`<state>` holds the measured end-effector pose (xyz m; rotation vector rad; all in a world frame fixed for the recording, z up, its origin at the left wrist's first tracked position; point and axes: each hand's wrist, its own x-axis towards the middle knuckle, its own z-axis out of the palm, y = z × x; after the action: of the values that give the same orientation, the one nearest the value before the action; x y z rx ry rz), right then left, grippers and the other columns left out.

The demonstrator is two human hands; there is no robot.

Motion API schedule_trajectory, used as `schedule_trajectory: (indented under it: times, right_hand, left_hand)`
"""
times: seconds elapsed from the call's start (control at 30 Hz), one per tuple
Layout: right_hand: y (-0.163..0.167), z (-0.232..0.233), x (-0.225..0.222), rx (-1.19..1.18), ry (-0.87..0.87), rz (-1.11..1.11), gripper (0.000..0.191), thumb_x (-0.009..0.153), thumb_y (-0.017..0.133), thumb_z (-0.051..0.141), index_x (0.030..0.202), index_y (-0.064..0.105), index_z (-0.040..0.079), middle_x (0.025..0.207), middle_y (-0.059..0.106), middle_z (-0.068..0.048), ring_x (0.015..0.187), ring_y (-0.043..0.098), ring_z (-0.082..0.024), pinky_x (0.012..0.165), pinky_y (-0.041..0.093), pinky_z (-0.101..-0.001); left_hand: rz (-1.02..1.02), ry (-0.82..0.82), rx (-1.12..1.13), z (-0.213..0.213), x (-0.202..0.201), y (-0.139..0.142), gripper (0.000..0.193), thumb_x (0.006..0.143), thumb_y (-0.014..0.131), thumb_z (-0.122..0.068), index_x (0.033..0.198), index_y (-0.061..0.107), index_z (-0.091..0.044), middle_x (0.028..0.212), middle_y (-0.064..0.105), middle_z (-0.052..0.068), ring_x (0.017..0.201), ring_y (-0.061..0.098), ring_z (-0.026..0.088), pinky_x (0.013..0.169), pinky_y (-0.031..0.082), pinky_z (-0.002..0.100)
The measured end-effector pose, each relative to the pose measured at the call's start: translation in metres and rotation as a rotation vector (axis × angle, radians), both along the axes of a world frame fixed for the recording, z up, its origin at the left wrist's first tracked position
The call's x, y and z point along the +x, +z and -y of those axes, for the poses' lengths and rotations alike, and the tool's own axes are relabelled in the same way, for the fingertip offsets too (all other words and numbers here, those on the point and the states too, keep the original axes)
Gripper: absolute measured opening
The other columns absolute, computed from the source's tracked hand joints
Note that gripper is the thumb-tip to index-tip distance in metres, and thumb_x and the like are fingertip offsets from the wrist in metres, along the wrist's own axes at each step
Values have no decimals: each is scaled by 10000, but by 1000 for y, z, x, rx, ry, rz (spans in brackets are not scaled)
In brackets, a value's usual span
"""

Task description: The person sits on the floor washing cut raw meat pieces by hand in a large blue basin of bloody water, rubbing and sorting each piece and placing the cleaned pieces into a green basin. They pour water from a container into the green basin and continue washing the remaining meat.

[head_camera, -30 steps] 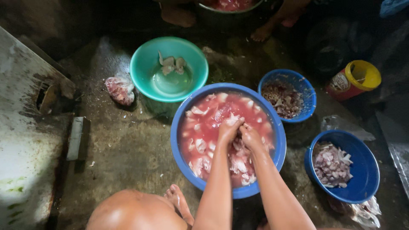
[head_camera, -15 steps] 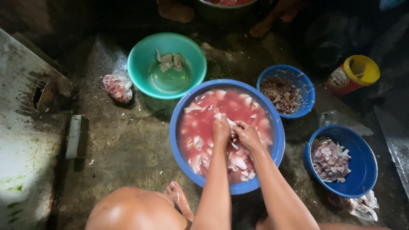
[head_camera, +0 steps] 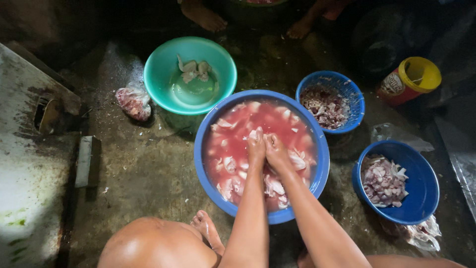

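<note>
Both hands, left hand point(head_camera: 256, 146) and right hand point(head_camera: 276, 151), fingers clamped on 1 meat piece point(head_camera: 256, 134), among 4 basins.

The scene is viewed from one head-worn camera, aimed steeply down from close above the left hand point(head_camera: 256, 147) and right hand point(head_camera: 275, 152), forearms entering from below.

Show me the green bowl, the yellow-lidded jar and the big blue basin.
Green bowl point(head_camera: 163, 74): head view, on its bare inner left wall.
Yellow-lidded jar point(head_camera: 420, 74): head view, on the lid.
Big blue basin point(head_camera: 201, 149): head view, on its left rim.
</note>
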<state>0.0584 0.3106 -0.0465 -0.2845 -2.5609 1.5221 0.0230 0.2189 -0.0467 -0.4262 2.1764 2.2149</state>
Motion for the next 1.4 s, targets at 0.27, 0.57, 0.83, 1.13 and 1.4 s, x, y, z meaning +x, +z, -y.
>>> schedule_trajectory:
  times: [0.27, 0.57, 0.83, 1.13, 1.4]
  right_hand:
    - [-16, -11, -5, 140, 11, 136, 404, 1011, 537, 346, 940, 709, -12, 850, 701, -248, 786, 687, -372, 747, 516, -464]
    - [20, 0, 9, -564, -104, 327, 317, 1007, 600, 331, 891, 658, 42, 615, 519, -13, 471, 431, -142, 411, 343, -312]
    - [68, -3, 10, -876, -200, 304, 171, 996, 560, 233, 1016, 639, 83, 768, 664, -22, 621, 604, -123, 470, 403, -279]
    - [163, 9, -42, -450, 263, -77, 314, 1119, 527, 247, 1038, 691, -9, 887, 693, -92, 752, 615, -176, 649, 498, -293]
    - [154, 36, -130, 433, 448, -12, 211, 946, 680, 195, 1066, 725, 27, 967, 752, -190, 848, 733, -286, 766, 573, -410]
  left_hand:
    - [42, 128, -276, 0, -10, -1, 545, 1062, 476, -365, 803, 698, 60, 762, 679, 283, 718, 685, 402, 661, 483, 513]
    - [-40, 242, -154, 10, -17, 11, 426, 1007, 502, -284, 869, 710, 62, 784, 693, 287, 747, 702, 444, 657, 482, 531]
    - [3, 201, -663, 41, -24, -11, 423, 1033, 483, -279, 839, 704, 26, 778, 692, 271, 740, 693, 446, 680, 522, 527]
    - [70, 27, -681, 50, -2, -18, 283, 983, 579, -232, 1000, 631, 45, 891, 679, 275, 834, 673, 457, 746, 510, 513]
    - [-194, 350, -221, 59, 8, 13, 320, 950, 649, -219, 1105, 578, 52, 1002, 669, 274, 926, 653, 463, 813, 500, 496]
